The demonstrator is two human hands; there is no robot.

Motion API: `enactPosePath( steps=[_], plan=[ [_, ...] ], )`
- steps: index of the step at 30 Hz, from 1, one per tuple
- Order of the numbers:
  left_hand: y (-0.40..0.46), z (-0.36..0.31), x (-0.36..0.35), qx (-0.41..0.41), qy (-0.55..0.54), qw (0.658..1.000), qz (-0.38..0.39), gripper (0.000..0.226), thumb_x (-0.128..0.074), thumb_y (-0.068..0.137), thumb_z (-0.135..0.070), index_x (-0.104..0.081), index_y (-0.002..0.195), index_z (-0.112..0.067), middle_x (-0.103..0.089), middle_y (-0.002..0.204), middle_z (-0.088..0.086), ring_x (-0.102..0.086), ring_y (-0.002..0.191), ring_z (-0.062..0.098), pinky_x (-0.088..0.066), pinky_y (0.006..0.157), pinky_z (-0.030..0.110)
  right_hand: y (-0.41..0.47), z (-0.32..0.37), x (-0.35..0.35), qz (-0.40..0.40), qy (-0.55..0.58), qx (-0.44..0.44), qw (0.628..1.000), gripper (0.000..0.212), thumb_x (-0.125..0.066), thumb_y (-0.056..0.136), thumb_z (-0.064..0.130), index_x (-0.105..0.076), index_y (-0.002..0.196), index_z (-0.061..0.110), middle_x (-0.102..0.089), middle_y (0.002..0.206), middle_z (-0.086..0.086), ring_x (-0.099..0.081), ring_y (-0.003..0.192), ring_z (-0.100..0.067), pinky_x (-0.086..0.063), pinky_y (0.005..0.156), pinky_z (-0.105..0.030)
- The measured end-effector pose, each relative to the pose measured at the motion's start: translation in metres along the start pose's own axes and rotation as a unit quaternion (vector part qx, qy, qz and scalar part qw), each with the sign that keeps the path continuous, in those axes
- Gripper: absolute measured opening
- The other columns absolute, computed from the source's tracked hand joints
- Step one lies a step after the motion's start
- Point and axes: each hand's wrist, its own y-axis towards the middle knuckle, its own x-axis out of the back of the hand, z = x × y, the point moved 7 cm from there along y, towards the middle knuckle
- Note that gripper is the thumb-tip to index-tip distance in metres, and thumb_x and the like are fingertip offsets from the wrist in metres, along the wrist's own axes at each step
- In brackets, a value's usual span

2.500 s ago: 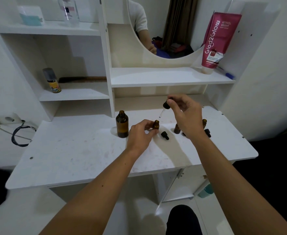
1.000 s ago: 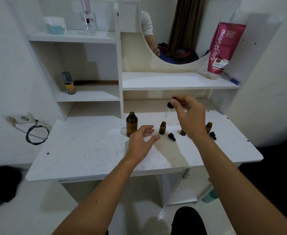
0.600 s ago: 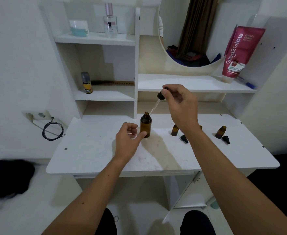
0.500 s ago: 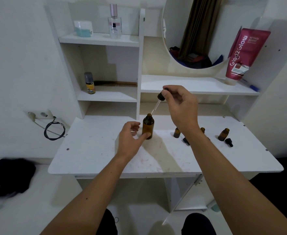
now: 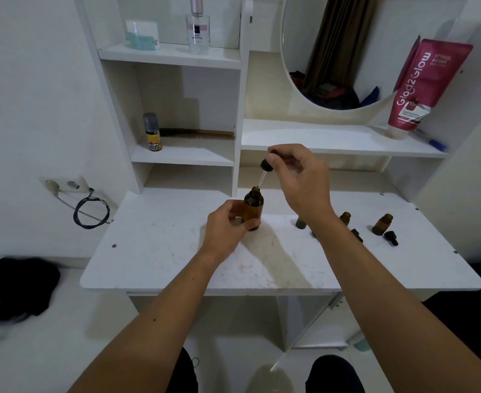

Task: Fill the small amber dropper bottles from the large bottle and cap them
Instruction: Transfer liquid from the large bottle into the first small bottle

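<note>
The large amber bottle [image 5: 253,207] stands open on the white table [image 5: 162,251], and my left hand [image 5: 228,225] grips its lower body. My right hand [image 5: 298,177] pinches the black bulb of a dropper cap [image 5: 266,165], whose glass tip sits right at the big bottle's mouth. To the right stand three small amber bottles, uncapped: one [image 5: 300,222] partly behind my right wrist, one [image 5: 345,218] beside my forearm, and one [image 5: 382,224] further right. Loose black dropper caps lie by them [image 5: 391,238] [image 5: 357,234].
Shelves rise behind the table with a small spray can [image 5: 151,131], a comb [image 5: 196,134], a perfume bottle [image 5: 197,26] and a red tube [image 5: 426,83] beside a round mirror [image 5: 333,52]. A wall socket with a coiled cable [image 5: 91,212] is at the left.
My left hand let go of a small bottle and moved left onto the large bottle. My right hand carried the dropper from the small bottle to the large bottle's mouth. The camera view shifted left.
</note>
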Motion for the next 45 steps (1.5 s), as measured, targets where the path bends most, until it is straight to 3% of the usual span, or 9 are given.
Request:
enactPosePath(
  steps=[4, 10, 18, 24, 29, 34, 39, 45],
  plan=[
    [-0.001, -0.001, 0.0, -0.003, 0.008, 1.0, -0.002, 0.049, -0.088, 0.081, -0.032, -0.065, 0.123, -0.024, -0.071, 0.114, -0.011, -0.065, 0.105, 0.008, -0.054, 0.1, 0.029, -0.006, -0.016, -0.017, 0.041, -0.003, -0.047, 0.998, 0.021, -0.075, 0.098, 0.02, -0.077, 0.116, 0.009, -0.08, 0.102, -0.003, -0.077, 0.096, -0.014, -0.063, 0.093, -0.032],
    [-0.001, -0.001, 0.001, -0.006, 0.01, 1.0, -0.001, 0.05, -0.088, 0.081, -0.032, -0.066, 0.125, -0.021, -0.072, 0.114, -0.009, -0.066, 0.105, 0.011, -0.056, 0.099, 0.033, -0.016, -0.03, -0.033, 0.077, -0.037, -0.084, 0.993, 0.011, -0.076, 0.097, 0.016, -0.079, 0.107, 0.012, -0.075, 0.094, 0.006, -0.069, 0.084, 0.004, -0.051, 0.08, -0.005],
    [-0.001, 0.0, 0.0, -0.004, 0.016, 1.0, -0.002, 0.051, -0.087, 0.081, -0.032, -0.066, 0.126, -0.02, -0.072, 0.115, -0.007, -0.067, 0.106, 0.012, -0.056, 0.101, 0.034, -0.018, -0.036, -0.033, 0.067, -0.064, -0.096, 0.991, 0.003, -0.077, 0.096, 0.013, -0.079, 0.096, 0.012, -0.071, 0.082, 0.011, -0.064, 0.077, 0.015, -0.046, 0.075, -0.001],
    [-0.002, -0.001, -0.001, -0.004, 0.026, 1.0, 0.0, 0.052, -0.086, 0.082, -0.035, -0.065, 0.127, -0.022, -0.071, 0.118, -0.008, -0.065, 0.108, 0.013, -0.054, 0.104, 0.035, -0.018, -0.029, -0.034, 0.091, -0.063, -0.074, 0.991, 0.012, -0.073, 0.1, 0.018, -0.077, 0.109, 0.012, -0.076, 0.097, 0.004, -0.069, 0.087, 0.0, -0.051, 0.082, -0.004],
    [-0.004, -0.003, -0.001, -0.009, 0.037, 0.999, 0.0, 0.052, -0.085, 0.083, -0.037, -0.063, 0.128, -0.023, -0.069, 0.119, -0.009, -0.064, 0.109, 0.012, -0.054, 0.104, 0.035, -0.011, -0.019, -0.022, 0.06, -0.042, -0.065, 0.995, 0.015, -0.073, 0.1, 0.019, -0.077, 0.112, 0.013, -0.074, 0.096, 0.01, -0.069, 0.087, 0.009, -0.052, 0.083, -0.006],
    [-0.008, -0.004, 0.0, 0.002, 0.023, 1.0, -0.019, 0.061, -0.086, 0.082, -0.033, -0.059, 0.135, -0.02, -0.068, 0.125, -0.006, -0.063, 0.111, 0.012, -0.054, 0.102, 0.031, 0.002, 0.0, -0.003, 0.022, -0.002, -0.052, 0.998, 0.017, -0.071, 0.101, 0.02, -0.076, 0.117, 0.014, -0.077, 0.105, 0.003, -0.072, 0.099, -0.007, -0.057, 0.092, -0.016],
    [-0.018, -0.001, 0.006, 0.016, -0.015, 0.997, -0.073, 0.06, -0.092, 0.077, -0.028, -0.059, 0.126, -0.018, -0.068, 0.115, -0.002, -0.066, 0.1, 0.014, -0.057, 0.087, 0.022, 0.004, 0.005, 0.018, -0.012, 0.03, -0.054, 0.998, 0.017, -0.072, 0.101, 0.021, -0.076, 0.116, 0.015, -0.078, 0.106, 0.002, -0.075, 0.102, -0.013, -0.06, 0.096, -0.027],
    [-0.042, -0.004, -0.006, 0.014, -0.021, 0.997, -0.075, 0.044, -0.089, 0.08, -0.03, -0.062, 0.111, -0.017, -0.069, 0.098, -0.004, -0.066, 0.086, 0.011, -0.055, 0.075, 0.013, -0.013, -0.003, 0.055, -0.042, 0.025, -0.055, 0.997, 0.018, -0.071, 0.101, 0.018, -0.076, 0.117, 0.01, -0.077, 0.104, 0.004, -0.073, 0.099, -0.006, -0.057, 0.093, -0.019]
  ],
)
